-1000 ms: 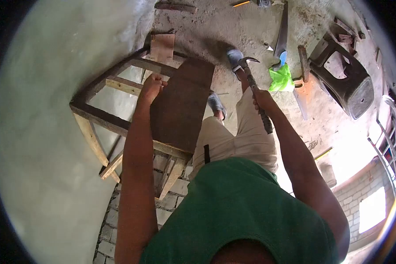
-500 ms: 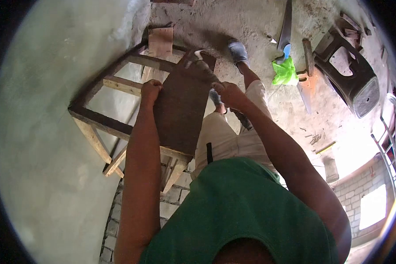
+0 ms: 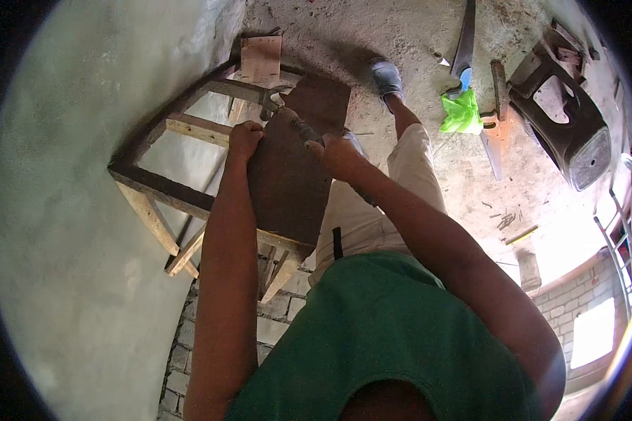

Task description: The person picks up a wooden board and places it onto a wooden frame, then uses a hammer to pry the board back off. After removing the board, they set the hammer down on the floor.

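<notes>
My hammer (image 3: 282, 112) comes down at the top left edge of the dark board (image 3: 295, 165), its head at about 11 o'clock from my right hand (image 3: 338, 156), which is closed in a full fist round the handle. My left hand (image 3: 244, 139) sits at 9 o'clock of the board, fingers curled tight at its edge, thumb side up; whether it pinches a nail I cannot tell, as nothing that small shows.

The board lies across the right half of a rough wooden frame (image 3: 158, 184) that stands against a plastered wall (image 3: 70, 210). By the look of it the work is partway: this one board is laid and being fixed near its upper corner, while the left half of the frame stands open, its rails bare. Whether the lower end of the board is already fastened cannot be made out.

A short pale offcut (image 3: 261, 57) rests at 12 o'clock, on the far end of the frame. My foot (image 3: 386, 76) is planted on the dusty floor (image 3: 400, 28) at 1 o'clock. Further right, at 2 o'clock, lie a green bag (image 3: 461, 112) and a handsaw (image 3: 465, 38), with a dark plastic stool (image 3: 565, 116) tipped on its side beyond them. Block masonry (image 3: 274, 316) shows under the frame at 6 o'clock.
</notes>
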### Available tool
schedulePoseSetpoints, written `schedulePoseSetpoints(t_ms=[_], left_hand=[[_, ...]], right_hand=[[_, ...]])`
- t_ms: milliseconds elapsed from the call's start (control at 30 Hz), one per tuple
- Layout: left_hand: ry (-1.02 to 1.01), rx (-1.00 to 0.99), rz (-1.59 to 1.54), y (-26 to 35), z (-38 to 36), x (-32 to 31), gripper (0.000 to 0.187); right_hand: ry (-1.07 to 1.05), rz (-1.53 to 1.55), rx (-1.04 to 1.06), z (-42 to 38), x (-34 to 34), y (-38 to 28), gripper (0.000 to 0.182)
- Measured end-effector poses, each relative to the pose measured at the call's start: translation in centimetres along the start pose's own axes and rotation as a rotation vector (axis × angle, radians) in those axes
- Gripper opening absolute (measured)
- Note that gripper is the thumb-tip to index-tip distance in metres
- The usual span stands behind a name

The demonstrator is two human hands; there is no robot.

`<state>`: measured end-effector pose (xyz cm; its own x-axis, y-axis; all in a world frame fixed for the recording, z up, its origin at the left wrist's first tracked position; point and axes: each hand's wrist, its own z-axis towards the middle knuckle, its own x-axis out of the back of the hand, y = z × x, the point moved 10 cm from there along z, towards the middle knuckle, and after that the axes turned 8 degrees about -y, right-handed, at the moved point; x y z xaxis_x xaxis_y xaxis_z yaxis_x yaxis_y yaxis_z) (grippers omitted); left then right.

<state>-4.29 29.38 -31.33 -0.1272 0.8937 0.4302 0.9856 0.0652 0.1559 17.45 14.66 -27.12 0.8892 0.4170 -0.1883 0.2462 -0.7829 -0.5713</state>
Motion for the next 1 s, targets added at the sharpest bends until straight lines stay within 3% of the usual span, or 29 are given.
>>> schedulePoseSetpoints(t_ms=[33, 100, 133, 200, 300, 433, 533, 633, 700, 733, 800, 833, 900, 933, 1000], left_hand=[[0.002, 0.000, 0.000, -0.1, 0.1, 0.0, 0.018], [0.037, -0.014, 0.104, 0.0, 0.0, 0.2, 0.022], [0.039, -0.014, 0.104, -0.1, 0.0, 0.0, 0.022], [0.026, 0.046, 0.081, -0.9, 0.2, -0.2, 0.023], [0.015, 0.078, 0.086, 0.2, -0.6, 0.2, 0.022], [-0.035, 0.124, 0.069, -1.2, 0.2, -0.6, 0.023], [0.005, 0.016, 0.314, -1.0, 1.0, 0.0, 0.023], [0.064, 0.018, 0.133, -1.7, -0.7, 1.1, 0.024], [-0.219, 0.184, 0.697, -1.3, -2.2, 1.2, 0.031], [-0.223, 0.302, 0.513, 0.2, -4.4, 1.6, 0.038], [-0.188, 0.314, 0.474, -1.4, -5.7, 0.0, 0.040], [-0.150, 0.320, 0.435, -1.6, -5.8, -0.1, 0.042], [-0.212, 0.351, 0.466, -4.2, -4.8, -1.2, 0.044], [-0.161, 0.285, 0.485, -7.0, -3.0, -1.8, 0.044], [-0.137, 0.227, 0.508, -8.0, -2.5, -2.4, 0.045]], right_hand=[[0.000, -0.001, 0.002, 1.5, -1.5, 1.3, 0.064], [0.095, -0.184, 0.260, 3.5, -3.5, 0.3, 0.056], [0.095, -0.184, 0.262, 3.3, -3.1, -0.2, 0.056], [-0.017, -0.049, 0.047, 2.7, -1.5, 0.3, 0.064], [0.074, -0.006, 0.039, -0.1, 1.3, -1.2, 0.064], [0.076, -0.173, 0.190, 2.5, -2.5, 0.7, 0.062], [-0.008, -0.140, 0.131, 1.0, 0.1, -1.3, 0.058], [0.081, -0.111, 0.104, -1.4, 2.4, -2.0, 0.054], [0.227, 0.105, 0.122, -2.8, 4.2, -2.3, 0.052], [0.226, 0.102, 0.125, -1.8, 2.9, -1.3, 0.052], [0.067, -0.577, 0.338, 0.7, -4.0, -0.8, 0.050], [0.071, -0.582, 0.341, 1.5, -3.9, -0.9, 0.050], [0.002, -0.238, 0.185, 3.4, -3.3, 0.7, 0.046], [0.010, -0.244, 0.192, 3.0, -1.8, -0.1, 0.046], [0.162, -0.028, 0.105, 0.5, 2.1, -0.4, 0.048]])
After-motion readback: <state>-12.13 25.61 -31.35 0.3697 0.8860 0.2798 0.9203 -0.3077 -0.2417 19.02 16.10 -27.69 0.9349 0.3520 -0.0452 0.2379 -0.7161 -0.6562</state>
